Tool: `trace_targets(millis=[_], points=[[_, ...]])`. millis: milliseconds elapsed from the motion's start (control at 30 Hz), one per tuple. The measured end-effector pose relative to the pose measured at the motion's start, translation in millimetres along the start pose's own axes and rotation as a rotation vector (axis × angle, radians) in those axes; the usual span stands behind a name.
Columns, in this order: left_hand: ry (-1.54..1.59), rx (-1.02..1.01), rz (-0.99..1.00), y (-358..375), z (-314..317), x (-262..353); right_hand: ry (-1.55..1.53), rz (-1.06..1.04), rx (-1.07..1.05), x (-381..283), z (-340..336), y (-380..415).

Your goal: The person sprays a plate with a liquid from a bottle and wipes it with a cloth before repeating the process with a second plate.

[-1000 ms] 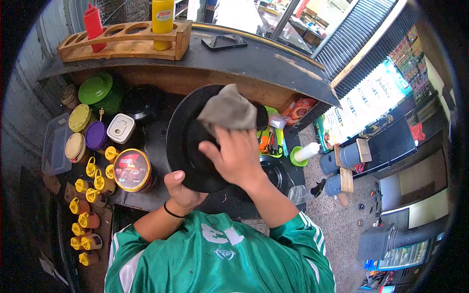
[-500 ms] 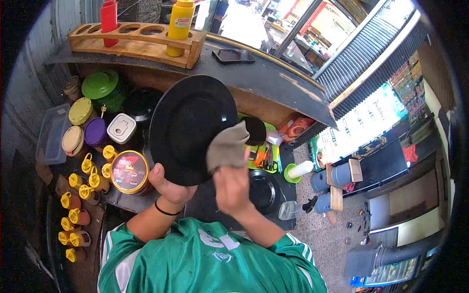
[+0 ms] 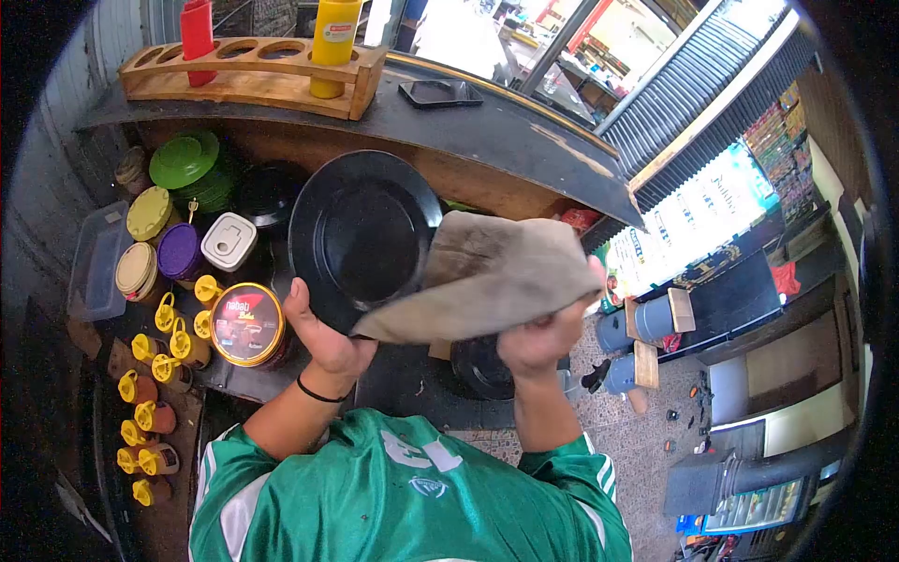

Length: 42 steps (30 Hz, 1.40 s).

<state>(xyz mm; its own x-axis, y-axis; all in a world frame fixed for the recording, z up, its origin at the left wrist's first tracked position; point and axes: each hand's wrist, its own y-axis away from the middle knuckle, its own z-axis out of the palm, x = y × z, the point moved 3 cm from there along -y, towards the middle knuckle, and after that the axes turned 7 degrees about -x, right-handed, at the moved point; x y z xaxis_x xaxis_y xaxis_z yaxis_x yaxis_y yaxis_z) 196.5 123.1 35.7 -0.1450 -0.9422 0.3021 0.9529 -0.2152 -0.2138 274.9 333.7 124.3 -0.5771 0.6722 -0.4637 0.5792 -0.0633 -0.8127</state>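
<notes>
A black plate (image 3: 361, 220) is held up in front of me, its round well facing me. My left hand (image 3: 330, 342) grips it at the lower left rim, thumb on the near side. To the right, my right hand (image 3: 545, 342) is closed on a greyish-brown cloth (image 3: 510, 267). The cloth spreads out leftward and covers the plate's lower right edge; its lower corner reaches close to my left hand. Below the cloth, another black plate (image 3: 482, 365) lies on the dark counter, partly hidden.
At left stand a round tub (image 3: 247, 323), several yellow-capped bottles (image 3: 171, 370), lidded containers (image 3: 180, 248) and stacked green plates (image 3: 187, 161). A wooden rack (image 3: 253, 89) with red and yellow bottles and a phone-like black object (image 3: 440, 93) sit on the shelf above.
My right hand has moved right, and the bunched cloth has opened out wide. The plate has tilted, showing its well more clearly. My left hand keeps its grip.
</notes>
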Motion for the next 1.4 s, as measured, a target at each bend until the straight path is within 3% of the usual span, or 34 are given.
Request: trace_targets(millis=[67,200,300,333,467,533,567,633,833,867,900,967,1000,1067,1100,1233,1300,1367,1400], points=[[0.010,-0.005,-0.006,1,0,-5,-1.204,0.381,0.336,29,0,9],[-0.007,-0.018,-0.015,2,-2,-8,-1.339,0.552,0.461,61,-17,31],[-0.021,-0.038,-0.047,3,-9,-10,0.380,0.430,-0.053,64,-20,34],[-0.020,-0.053,-0.064,4,-10,-11,-0.336,0.578,0.025,70,-18,32],[-0.059,-0.025,-0.095,6,-14,-13,-0.559,0.789,-0.030,61,-1,49],[-0.046,-0.011,-0.108,6,-18,-15,-1.153,1.050,0.140,38,17,50],[-0.046,-0.006,-0.113,7,-20,-15,-1.152,1.057,0.144,43,18,56],[-0.059,0.007,-0.133,8,-23,-15,-0.167,0.580,-0.609,54,26,64],[-0.088,0.066,-0.085,6,-22,-14,0.027,0.464,-0.507,87,15,117],[-0.089,0.072,-0.089,6,-24,-14,0.252,0.319,-0.698,66,11,75],[-0.089,0.064,-0.108,7,-26,-15,0.250,0.332,-0.698,37,13,42],[-0.093,0.052,-0.140,8,-26,-17,0.807,0.289,-0.739,-3,19,2],[-0.096,0.055,-0.137,9,-23,-17,0.808,0.297,-0.735,8,21,22],[-0.097,0.057,-0.134,8,-22,-18,-0.490,0.997,-0.105,67,18,117],[-0.092,0.055,-0.134,7,-23,-18,-1.160,1.227,0.275,75,23,150],[-0.088,0.104,-0.122,5,-34,-19,-1.030,1.249,0.275,55,35,175],[-0.085,0.107,-0.120,5,-34,-19,-0.946,1.337,0.147,64,29,176],[-0.081,0.107,-0.118,5,-33,-19,-1.016,1.250,0.239,53,20,157],[-0.090,0.100,-0.125,6,-32,-20,-1.177,1.079,0.269,38,18,132]])
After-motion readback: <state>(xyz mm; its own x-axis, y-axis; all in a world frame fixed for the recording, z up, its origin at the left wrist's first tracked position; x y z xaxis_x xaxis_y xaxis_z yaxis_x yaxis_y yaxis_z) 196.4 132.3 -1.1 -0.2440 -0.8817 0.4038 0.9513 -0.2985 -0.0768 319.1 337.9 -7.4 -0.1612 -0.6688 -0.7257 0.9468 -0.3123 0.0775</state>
